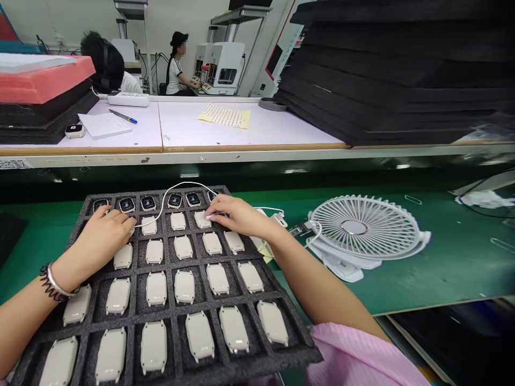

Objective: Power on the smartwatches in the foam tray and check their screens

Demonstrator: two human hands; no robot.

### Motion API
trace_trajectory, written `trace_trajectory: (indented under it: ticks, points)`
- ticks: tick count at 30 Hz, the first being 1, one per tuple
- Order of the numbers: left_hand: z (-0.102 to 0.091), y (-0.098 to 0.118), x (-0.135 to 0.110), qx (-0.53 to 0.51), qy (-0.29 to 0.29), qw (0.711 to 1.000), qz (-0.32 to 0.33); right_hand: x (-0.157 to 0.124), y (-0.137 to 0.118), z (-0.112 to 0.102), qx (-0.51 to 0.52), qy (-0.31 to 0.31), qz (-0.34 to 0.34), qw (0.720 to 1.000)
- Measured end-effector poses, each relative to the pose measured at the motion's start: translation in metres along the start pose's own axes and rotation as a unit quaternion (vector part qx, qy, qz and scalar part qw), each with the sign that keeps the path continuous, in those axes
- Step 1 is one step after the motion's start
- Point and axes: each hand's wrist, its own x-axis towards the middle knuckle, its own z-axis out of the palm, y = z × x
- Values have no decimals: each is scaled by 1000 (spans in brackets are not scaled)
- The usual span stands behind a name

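Note:
A black foam tray point(171, 316) holds rows of cream smartwatch cases point(200, 335), most lying back up. Along its far row several watches point(148, 202) show lit dark screens. Over the far left pockets, my left hand point(107, 233) is closed around the end of a white charging cable point(163, 206); its fingers hide the watch beneath. My right hand point(237, 214) pinches a small white cable end point(209, 216) against a watch back point(201, 220) in the second row. The cable arcs above the tray between both hands.
A white fan point(354, 228) lies on the green bench right of the tray. Stacked black foam trays point(394, 86) stand on the shelf, with a yellow sticker sheet point(225, 116), paper point(104, 125), pen point(123, 116) and single watch point(74, 131) further left. Two people sit beyond.

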Motion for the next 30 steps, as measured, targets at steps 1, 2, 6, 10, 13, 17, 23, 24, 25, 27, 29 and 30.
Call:
trace_trajectory:
  ticks: [1,2,6,10,13,17,23,24,25,27,29,30]
  points:
    - [1,-4,1,-19,3,1000,-19,0,-3,3,-2,-19,-14,1000]
    - [2,-10,2,-42,1,998,-45,1,-5,6,-12,-32,-19,999]
    - [3,-34,8,-203,-19,968,-147,5,-11,8,-86,-55,-14,995]
    - [2,-42,13,-288,-57,943,-155,12,-17,5,-121,-92,-23,988]
    - [4,-39,14,-269,-88,949,-141,13,-16,1,-76,-81,-6,994]
    - [11,-36,13,-275,-96,942,-166,14,-5,-6,64,-88,52,993]
    - [21,-40,12,-279,-91,945,-145,23,-5,-5,92,-121,56,987]
    - [22,-40,13,-277,-91,945,-146,26,-6,-2,74,-112,63,989]
    - [22,-40,13,-275,-92,946,-147,28,-8,1,53,-103,69,991]
    - [23,-41,13,-272,-96,946,-148,33,-11,6,14,-95,76,993]
    - [22,-40,14,-273,-101,945,-147,35,-12,10,-16,-96,74,992]
    - [21,-40,14,-276,-103,944,-147,36,-12,12,-26,-100,71,992]
